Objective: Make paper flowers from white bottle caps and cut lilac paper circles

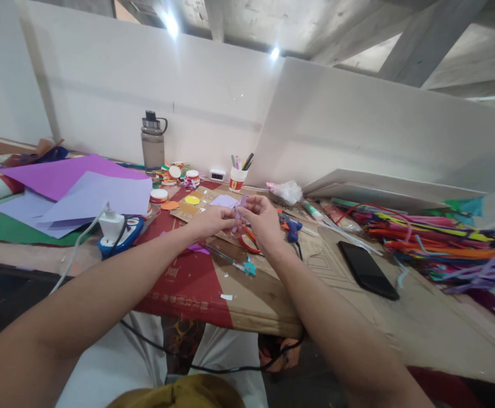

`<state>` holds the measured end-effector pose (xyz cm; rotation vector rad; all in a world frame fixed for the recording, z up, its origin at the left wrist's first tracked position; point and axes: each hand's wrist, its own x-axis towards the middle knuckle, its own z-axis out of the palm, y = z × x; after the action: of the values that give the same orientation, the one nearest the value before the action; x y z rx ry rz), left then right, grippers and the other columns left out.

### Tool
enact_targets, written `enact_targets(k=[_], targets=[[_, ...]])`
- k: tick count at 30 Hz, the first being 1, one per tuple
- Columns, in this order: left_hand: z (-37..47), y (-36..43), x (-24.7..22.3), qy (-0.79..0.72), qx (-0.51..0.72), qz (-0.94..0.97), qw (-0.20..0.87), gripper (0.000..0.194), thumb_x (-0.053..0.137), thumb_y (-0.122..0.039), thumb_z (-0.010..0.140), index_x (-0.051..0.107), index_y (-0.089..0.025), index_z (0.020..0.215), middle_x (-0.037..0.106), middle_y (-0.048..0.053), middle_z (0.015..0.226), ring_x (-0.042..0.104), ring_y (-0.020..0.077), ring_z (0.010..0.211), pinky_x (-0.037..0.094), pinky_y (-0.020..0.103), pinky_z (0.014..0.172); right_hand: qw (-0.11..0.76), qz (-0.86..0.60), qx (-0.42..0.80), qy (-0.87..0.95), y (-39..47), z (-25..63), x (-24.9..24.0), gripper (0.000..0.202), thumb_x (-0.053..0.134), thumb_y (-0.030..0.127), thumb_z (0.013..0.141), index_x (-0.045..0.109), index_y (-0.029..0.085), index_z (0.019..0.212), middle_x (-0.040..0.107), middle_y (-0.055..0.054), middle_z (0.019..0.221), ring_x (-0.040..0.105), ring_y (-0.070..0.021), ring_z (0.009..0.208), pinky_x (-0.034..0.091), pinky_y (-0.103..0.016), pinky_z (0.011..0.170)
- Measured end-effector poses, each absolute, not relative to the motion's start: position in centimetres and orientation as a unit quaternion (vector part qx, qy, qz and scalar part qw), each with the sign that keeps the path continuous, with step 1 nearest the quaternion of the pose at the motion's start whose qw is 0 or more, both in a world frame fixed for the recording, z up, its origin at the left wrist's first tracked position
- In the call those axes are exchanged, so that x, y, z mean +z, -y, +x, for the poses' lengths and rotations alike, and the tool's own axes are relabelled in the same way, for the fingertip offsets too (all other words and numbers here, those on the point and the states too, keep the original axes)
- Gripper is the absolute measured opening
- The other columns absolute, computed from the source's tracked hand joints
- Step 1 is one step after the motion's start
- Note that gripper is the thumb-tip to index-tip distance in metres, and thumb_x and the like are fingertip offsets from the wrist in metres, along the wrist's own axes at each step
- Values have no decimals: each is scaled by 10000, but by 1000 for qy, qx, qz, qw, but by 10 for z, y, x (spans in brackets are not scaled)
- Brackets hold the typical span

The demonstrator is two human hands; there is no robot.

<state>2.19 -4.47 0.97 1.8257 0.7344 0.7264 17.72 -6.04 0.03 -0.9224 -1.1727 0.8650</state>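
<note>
The left hand [214, 221] and right hand [262, 218] meet above the middle of the tabletop [264, 303]. Each grip pinches a small lilac paper strip [243, 202] between thumb and fingers. A lilac paper stack [224, 201] lies just beyond the hands. A blue glue gun [292, 228] lies near the right hand. A black phone [367, 270] lies farther right; large purple sheets [75, 173] lie at left.
</note>
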Motion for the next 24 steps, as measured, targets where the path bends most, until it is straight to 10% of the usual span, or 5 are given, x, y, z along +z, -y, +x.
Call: enact_targets(k=[24], targets=[[21, 45, 10, -325, 281, 776, 462, 166, 622, -297, 776, 721, -164, 785, 733, 35, 782, 609, 125, 679, 411, 218, 610, 644, -432, 346, 528, 61, 185, 7, 219, 694, 387, 704, 699, 195, 809, 683, -3, 795, 589, -125, 719, 450, -266, 700]])
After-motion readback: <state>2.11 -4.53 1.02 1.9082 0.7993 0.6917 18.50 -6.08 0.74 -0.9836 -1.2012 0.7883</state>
